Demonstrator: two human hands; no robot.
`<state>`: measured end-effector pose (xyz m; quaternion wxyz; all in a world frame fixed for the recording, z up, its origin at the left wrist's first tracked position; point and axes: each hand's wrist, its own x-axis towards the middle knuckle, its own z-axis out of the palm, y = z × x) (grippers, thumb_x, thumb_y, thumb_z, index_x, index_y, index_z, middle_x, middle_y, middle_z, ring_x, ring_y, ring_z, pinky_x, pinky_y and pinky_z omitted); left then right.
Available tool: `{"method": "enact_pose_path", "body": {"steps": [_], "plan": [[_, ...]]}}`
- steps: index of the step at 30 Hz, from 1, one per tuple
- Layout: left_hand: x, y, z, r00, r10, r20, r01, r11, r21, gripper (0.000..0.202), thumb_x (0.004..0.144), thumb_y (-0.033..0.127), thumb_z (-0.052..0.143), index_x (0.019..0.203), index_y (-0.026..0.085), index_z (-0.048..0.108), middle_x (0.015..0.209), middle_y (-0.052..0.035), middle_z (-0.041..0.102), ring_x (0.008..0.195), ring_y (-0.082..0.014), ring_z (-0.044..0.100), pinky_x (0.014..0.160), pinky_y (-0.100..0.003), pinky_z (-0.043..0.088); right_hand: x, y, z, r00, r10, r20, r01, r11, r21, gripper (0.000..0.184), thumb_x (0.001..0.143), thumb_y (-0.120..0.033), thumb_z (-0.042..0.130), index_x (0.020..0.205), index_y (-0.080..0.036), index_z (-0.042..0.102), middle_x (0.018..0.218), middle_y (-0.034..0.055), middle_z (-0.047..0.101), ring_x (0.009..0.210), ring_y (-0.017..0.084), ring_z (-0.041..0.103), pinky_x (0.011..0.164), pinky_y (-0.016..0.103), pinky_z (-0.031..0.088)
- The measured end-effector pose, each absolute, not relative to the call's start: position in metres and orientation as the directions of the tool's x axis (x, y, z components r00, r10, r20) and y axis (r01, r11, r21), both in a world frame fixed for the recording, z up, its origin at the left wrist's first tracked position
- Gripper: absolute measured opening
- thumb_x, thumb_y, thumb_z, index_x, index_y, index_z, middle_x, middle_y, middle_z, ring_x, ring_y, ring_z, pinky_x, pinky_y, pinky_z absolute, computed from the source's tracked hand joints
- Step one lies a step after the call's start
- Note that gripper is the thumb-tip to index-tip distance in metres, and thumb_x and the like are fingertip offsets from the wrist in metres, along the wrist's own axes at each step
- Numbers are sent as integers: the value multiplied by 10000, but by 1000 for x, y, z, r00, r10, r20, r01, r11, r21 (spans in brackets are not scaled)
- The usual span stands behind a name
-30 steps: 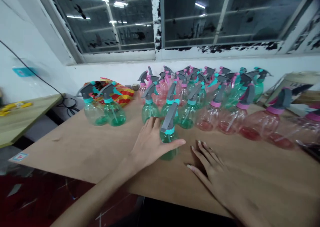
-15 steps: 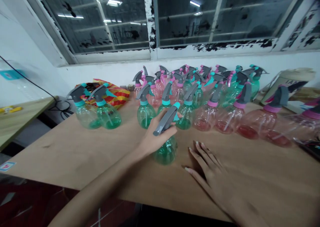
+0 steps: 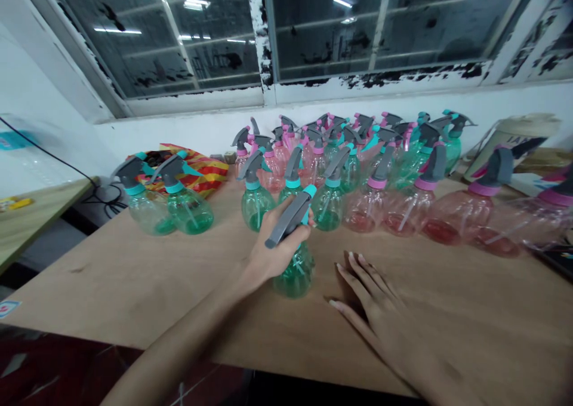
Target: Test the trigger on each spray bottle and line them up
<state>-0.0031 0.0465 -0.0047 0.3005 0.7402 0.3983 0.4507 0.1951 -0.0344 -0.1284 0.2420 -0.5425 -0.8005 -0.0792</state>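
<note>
The person's hands were apart: the left hand (image 3: pixel 271 255) was wrapped around the neck of a green spray bottle (image 3: pixel 293 279), just below its grey trigger head, probably because the neck was slimmer and easier to encircle than the round bulb. The bottle was near the worktop's (image 3: pixel 179 298) front edge, ahead of the front row of bottles (image 3: pixel 329 209), within easy reach; whether its base bore weight was hard to tell. The right hand (image 3: pixel 378 307) lay palm down beside it, fingers spread, gripping nothing, perhaps as a support.
</note>
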Motion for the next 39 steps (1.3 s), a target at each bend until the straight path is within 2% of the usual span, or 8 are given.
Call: {"method": "enact_pose_path", "body": {"steps": [5,11,14,19,22,31,36,39], "plan": [[-4,43,-6,238,874,423,364,-484,796,125,766,242,526,863,253,603,765,5,641,751,-195,632,752,-361,535,195,-35,-128,-285,839,463,907,392,-153,616,913,-550,400,1368,-141,474,1459,127,421,1370,276,342,1081,492,360],[-5,43,-12,227,879,420,405,-477,780,332,819,212,538,1127,313,610,750,25,653,673,-170,628,682,-326,532,195,-35,-124,-292,835,466,908,396,-140,604,912,-549,403,1343,-138,505,1443,127,445,1358,272,365,1073,483,375],[-3,40,-12,208,879,430,410,-477,777,349,825,225,557,1159,312,608,831,10,690,700,-171,647,660,-313,538,194,-35,-126,-287,831,476,911,391,-133,604,911,-549,407,1341,-137,506,1442,124,448,1356,272,369,1071,482,378],[1,36,-9,203,881,426,397,-472,787,392,799,185,573,1179,285,573,1052,-12,699,815,-175,688,709,-291,559,195,-35,-130,-291,814,502,905,404,-130,600,913,-544,405,1343,-137,503,1445,124,443,1361,273,360,1072,485,377],[2,36,-8,206,877,435,405,-481,777,441,780,159,577,1201,286,549,1089,-14,690,875,-190,689,746,-303,560,195,-35,-130,-295,807,511,908,403,-112,593,917,-536,402,1344,-137,499,1446,123,443,1359,269,364,1064,478,389],[1,34,-5,230,871,433,338,-489,804,451,746,85,519,1150,280,571,1192,-13,654,884,-167,684,776,-298,550,195,-35,-128,-297,818,493,911,398,-110,607,910,-543,414,1357,-138,486,1450,121,437,1363,273,356,1071,481,380],[1,34,-3,223,881,418,340,-472,813,301,742,147,555,1017,259,611,953,-11,703,786,-180,669,739,-325,535,195,-35,-128,-313,803,507,912,404,-77,609,919,-541,390,1342,-118,504,1438,137,448,1350,283,377,1051,489,402],[1,35,0,221,883,414,326,-467,822,202,733,187,562,925,238,600,907,-14,694,732,-177,648,693,-329,529,196,-35,-128,-321,801,506,912,406,-64,609,922,-539,383,1342,-115,501,1437,133,449,1347,284,383,1038,486,419]]}}
